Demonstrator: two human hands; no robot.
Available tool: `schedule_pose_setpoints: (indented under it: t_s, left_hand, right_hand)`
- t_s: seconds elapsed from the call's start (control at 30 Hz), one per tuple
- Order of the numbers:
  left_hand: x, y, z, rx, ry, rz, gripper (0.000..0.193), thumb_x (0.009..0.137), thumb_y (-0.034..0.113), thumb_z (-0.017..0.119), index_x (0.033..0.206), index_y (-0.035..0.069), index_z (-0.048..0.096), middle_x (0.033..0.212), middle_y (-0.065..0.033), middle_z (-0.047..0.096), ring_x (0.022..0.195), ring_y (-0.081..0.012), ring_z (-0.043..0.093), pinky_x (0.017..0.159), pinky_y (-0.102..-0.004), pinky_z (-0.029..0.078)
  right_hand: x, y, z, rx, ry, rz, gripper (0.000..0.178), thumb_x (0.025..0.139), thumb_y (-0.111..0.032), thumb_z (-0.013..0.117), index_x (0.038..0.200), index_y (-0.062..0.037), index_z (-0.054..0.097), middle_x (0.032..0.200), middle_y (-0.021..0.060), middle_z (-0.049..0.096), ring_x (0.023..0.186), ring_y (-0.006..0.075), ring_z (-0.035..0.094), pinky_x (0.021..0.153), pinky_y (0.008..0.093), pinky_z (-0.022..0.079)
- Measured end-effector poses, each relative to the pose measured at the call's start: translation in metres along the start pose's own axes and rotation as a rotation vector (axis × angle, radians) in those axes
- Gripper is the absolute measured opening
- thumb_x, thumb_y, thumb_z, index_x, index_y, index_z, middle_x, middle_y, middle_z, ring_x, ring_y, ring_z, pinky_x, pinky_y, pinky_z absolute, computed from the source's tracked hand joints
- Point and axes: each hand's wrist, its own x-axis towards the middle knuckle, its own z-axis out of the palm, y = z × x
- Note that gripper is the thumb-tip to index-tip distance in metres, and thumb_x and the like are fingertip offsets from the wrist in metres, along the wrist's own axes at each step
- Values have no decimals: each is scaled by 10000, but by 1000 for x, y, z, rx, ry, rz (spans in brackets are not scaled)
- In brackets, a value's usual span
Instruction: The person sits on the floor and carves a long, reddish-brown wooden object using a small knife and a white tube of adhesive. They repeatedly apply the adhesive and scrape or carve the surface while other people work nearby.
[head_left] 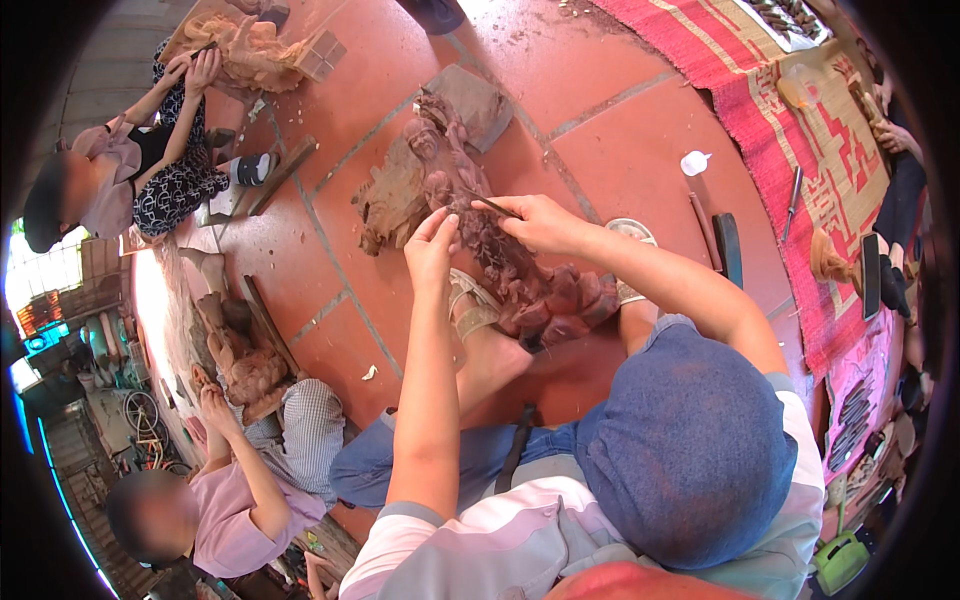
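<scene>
A reddish-brown carved wooden statue (490,235) of a bearded figure lies tilted in front of me, its wide base (560,305) between two sandalled feet. Pinched in my right hand (540,224) is a thin dark carving tool (497,208), held over the statue's middle. My left hand (432,248) is raised at the statue's left side, close to the tool's tip. Its thumb and fingertips press together; whatever is between them is too small to make out. The statue's upper end rests by a flat greyish wooden block (482,108).
A rough wood chunk (388,200) lies left of the statue. To the right are a wooden stick (706,232), a dark bar (728,250), a white cup (694,162) and a red patterned mat (740,110). Two people with carvings (250,375) sit at the left.
</scene>
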Motion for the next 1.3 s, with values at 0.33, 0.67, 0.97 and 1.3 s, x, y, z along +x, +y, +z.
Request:
schedule_pose_setpoints:
  t_s: [0.33, 0.67, 0.97, 1.3]
  left_hand:
    - [2, 3, 3, 26, 39, -32, 332, 776, 90, 664, 1050, -61, 553, 829, -30, 590, 617, -56, 495, 478, -170, 376]
    - [3, 3, 1, 0, 36, -46, 317, 767, 71, 667, 1037, -57, 560, 806, -25, 595, 593, -52, 481, 468, -174, 368]
    - [7, -1, -2, 46, 27, -47, 326, 771, 125, 674, 1050, -9, 573, 827, -20, 614, 631, -60, 534, 511, -173, 416]
    - [7, -8, -3, -21, 16, -37, 342, 780, 103, 663, 1072, -37, 556, 844, -27, 609, 637, -50, 506, 503, -173, 385]
  right_hand:
    - [-2, 3, 4, -20, 30, -52, 414, 807, -54, 446, 1214, -103, 501, 1071, 135, 599, 997, 177, 564, 871, 294, 420]
    - [-8, -6, 2, -20, 19, 53, 423, 799, -62, 443, 1215, -115, 499, 1072, 148, 594, 992, 207, 570, 868, 307, 424]
    - [-8, -6, 1, -38, 2, 45, 442, 792, -50, 439, 1222, -132, 499, 1068, 118, 603, 981, 170, 566, 865, 293, 423]
    - [-8, -3, 0, 28, -16, 64, 459, 793, -47, 438, 1232, -165, 501, 930, 71, 634, 750, 91, 555, 698, 251, 452]
